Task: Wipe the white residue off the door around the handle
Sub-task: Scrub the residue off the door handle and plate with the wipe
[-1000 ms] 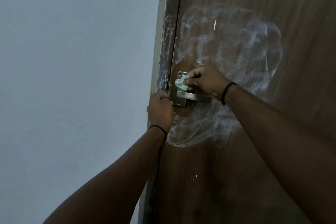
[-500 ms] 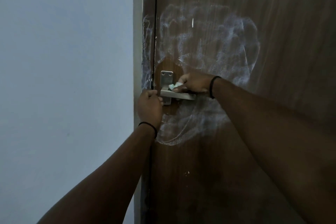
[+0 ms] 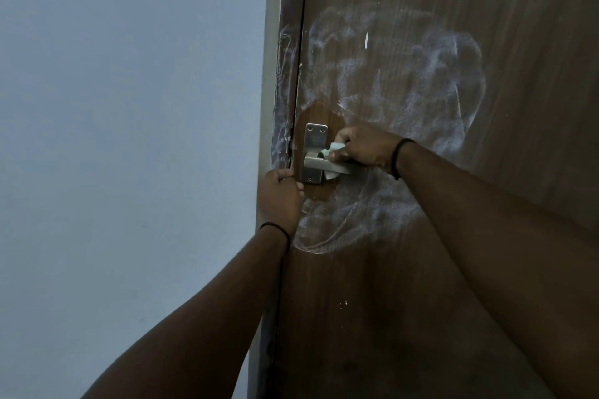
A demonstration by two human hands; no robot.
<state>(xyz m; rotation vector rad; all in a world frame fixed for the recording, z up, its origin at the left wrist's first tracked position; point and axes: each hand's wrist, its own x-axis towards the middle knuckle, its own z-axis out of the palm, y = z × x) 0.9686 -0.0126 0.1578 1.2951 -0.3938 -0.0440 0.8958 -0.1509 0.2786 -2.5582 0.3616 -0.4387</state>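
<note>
A brown wooden door (image 3: 453, 285) fills the right side, smeared with a wide ring of white residue (image 3: 431, 81) around a metal lever handle (image 3: 312, 165) on its plate. A small patch of bare wood shows right around the plate. My right hand (image 3: 363, 149) is closed on a small pale-green cloth (image 3: 334, 151), pressing it against the lever just right of the plate. My left hand (image 3: 280, 201) is curled around the door's edge just below and left of the handle. Both wrists wear thin black bands.
A dark door frame (image 3: 288, 42), also streaked white, runs along the door's left edge. A plain pale-blue wall (image 3: 129, 139) takes up the left half of the view.
My right hand with the cloth has slid down from the plate's upper part onto the lever. My left hand has stayed gripping the door's edge. The view has shifted sideways.
</note>
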